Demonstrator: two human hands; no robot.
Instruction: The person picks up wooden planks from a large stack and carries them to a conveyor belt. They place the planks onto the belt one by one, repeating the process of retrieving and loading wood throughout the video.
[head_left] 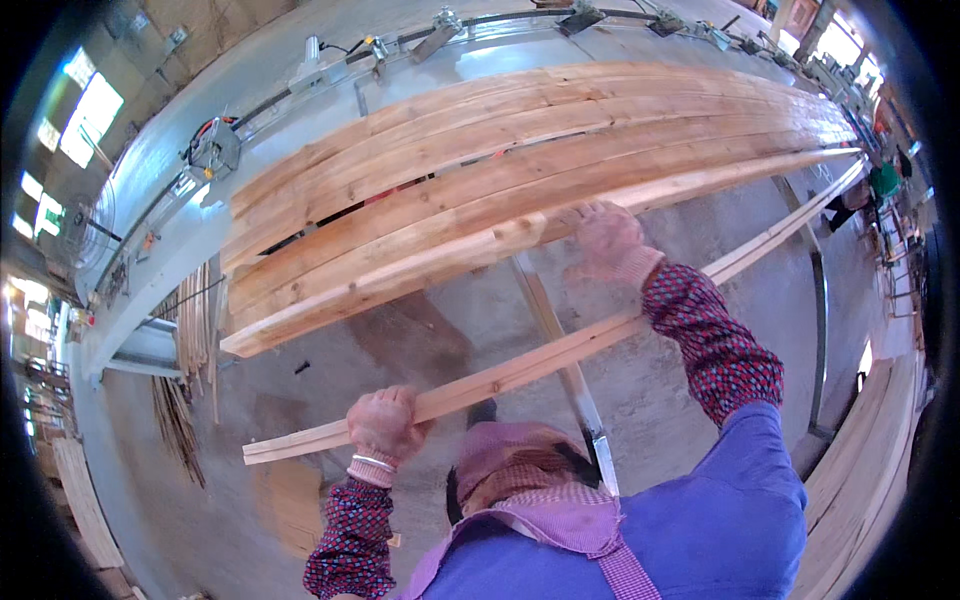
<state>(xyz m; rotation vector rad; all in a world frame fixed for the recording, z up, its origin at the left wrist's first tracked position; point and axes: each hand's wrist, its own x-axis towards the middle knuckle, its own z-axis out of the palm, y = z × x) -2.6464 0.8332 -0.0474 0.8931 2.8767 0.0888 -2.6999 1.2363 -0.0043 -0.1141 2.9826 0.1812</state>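
Note:
A long, narrow wooden strip [520, 374] runs slantwise from the lower left to the far right. My left hand [385, 422] is closed around it near its left end. The strip passes beneath my right forearm. My right hand [607, 240] lies over the near edge of a row of planks, thumb apart and fingers stretched out. Under it is the nearest plank [400, 275], whose edge faces me. Several more light-brown planks [520, 105] lie side by side beyond it, with narrow dark gaps between some.
A metal support bar [572, 375] crosses under the strip, and another bar [818, 330] stands farther right. Behind the planks runs a grey machine frame with clamp-like units [213, 150]. Thin sticks [197, 335] lean at the left. Stacked boards [850, 480] lie at the lower right.

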